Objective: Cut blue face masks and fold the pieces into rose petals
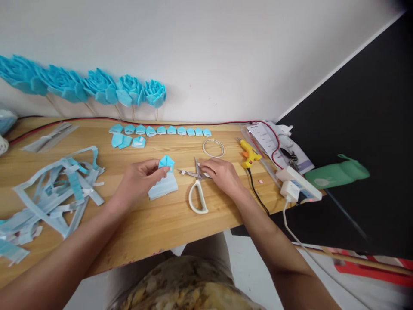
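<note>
My left hand pinches a small folded blue petal, its point facing up. Just under it on the table lies a flat pale blue fabric piece. My right hand is over the scissors, fingers bent together at the blades and covering one handle; what they pinch, if anything, is hidden. The scissors lie spread apart, with small white bits, like tape, on the blades. Beyond my hands stands a row of folded blue petals, with looser folded pieces in front.
Blue fabric flowers on sticks lean against the wall. Cut blue strips heap at left. A tape roll, a yellow glue gun, papers and a power strip are at right. A red-black cord runs along the back.
</note>
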A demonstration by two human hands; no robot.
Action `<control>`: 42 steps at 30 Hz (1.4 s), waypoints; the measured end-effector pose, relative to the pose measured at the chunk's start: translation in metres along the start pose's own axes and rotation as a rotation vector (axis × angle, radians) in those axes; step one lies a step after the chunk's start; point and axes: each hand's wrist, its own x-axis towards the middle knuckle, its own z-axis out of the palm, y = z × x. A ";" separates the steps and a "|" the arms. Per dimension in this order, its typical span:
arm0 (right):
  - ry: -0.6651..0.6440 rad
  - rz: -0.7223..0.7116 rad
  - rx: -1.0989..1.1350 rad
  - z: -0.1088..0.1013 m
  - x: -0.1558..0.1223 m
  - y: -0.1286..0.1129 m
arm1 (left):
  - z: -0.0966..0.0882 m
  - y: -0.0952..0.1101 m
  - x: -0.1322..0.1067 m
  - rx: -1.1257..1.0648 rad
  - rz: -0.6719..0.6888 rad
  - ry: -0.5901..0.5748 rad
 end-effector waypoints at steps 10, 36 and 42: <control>0.033 0.053 -0.162 0.006 0.004 -0.006 | -0.001 -0.004 0.000 0.026 -0.016 -0.008; 0.485 -0.390 -0.053 0.009 0.032 -0.076 | -0.002 0.008 0.000 -0.167 -0.007 -0.075; 0.491 -0.386 -0.088 0.009 0.029 -0.075 | 0.000 0.002 0.001 -0.184 0.002 -0.084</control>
